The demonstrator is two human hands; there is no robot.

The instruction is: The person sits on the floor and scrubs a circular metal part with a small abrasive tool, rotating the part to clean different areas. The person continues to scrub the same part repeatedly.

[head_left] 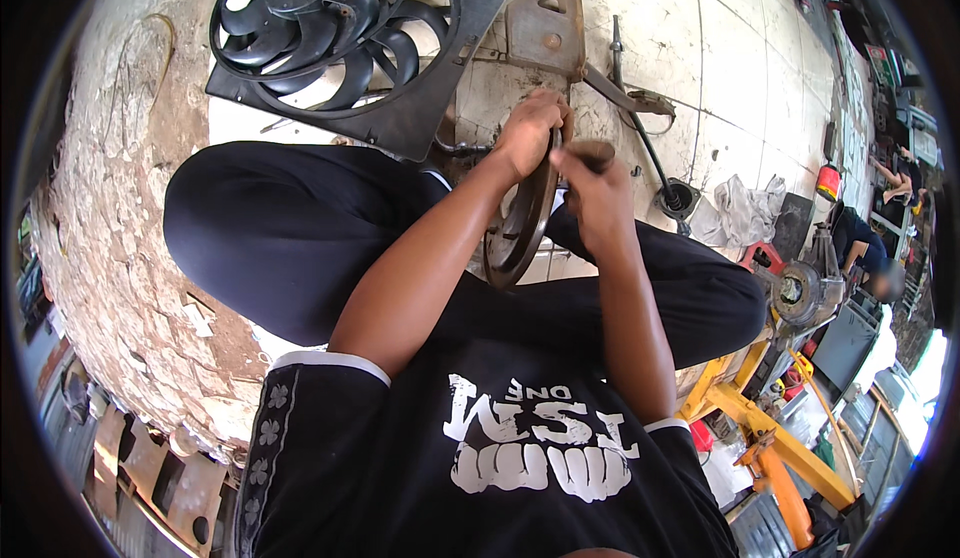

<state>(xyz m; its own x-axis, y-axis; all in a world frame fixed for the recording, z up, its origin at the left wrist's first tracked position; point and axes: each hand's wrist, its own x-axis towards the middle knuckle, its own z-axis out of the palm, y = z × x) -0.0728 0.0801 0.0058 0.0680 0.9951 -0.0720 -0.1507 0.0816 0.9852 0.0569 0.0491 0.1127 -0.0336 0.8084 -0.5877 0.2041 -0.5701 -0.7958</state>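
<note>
Above my crossed legs, a dark curved metal piece with a broad rim [530,233], which looks like a brake shoe, stands on edge. My left hand [532,133] is closed round its far end. My right hand [600,198] is closed beside it, with the thumb against the rim. A curved brown strip [592,152] shows at the fingers of my right hand; its other end and exact kind are hidden. Just beyond my hands, a rusty metal bracket with holes [548,26] lies on the tiles, with a bent metal arm [612,90] at its corner.
A black radiator fan with its shroud [400,108] lies at the far left. To the right are a long rod shaft [645,143], a crumpled pale cloth [745,213] and a metal hub assembly [800,293]. A yellow frame [780,448] stands behind at lower right. Another person [865,243] is farther right.
</note>
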